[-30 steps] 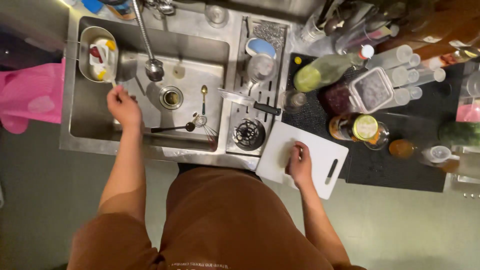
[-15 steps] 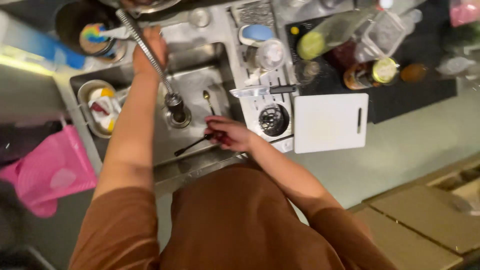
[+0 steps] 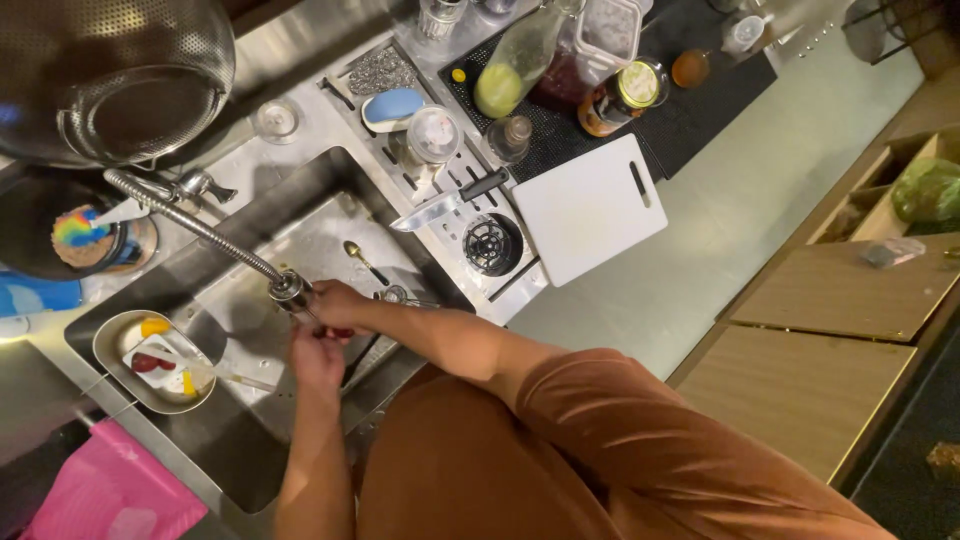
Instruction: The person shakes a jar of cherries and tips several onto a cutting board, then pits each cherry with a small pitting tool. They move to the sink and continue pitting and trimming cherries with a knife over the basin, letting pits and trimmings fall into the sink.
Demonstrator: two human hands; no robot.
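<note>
left hand [image 3: 318,360], right hand [image 3: 338,303] — together under faucet head [image 3: 288,290]

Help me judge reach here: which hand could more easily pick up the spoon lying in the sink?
Probably the right hand: it sits beside the faucet head, nearer the spoon, while the left hand is farther off.

Both hands meet over the steel sink [image 3: 330,215], just below the head of the pull-down faucet [image 3: 288,290]. Right hand [image 3: 338,303] and left hand [image 3: 316,357] close together on a small red-tipped item [image 3: 341,332], possibly a utensil handle; too hidden to tell. A spoon [image 3: 358,254] lies in the basin. Metal tray [image 3: 110,345] with colourful bits sits at the sink's end. Knife [image 3: 450,201] rests on the drainboard beside a white cutting board [image 3: 590,210].
</note>
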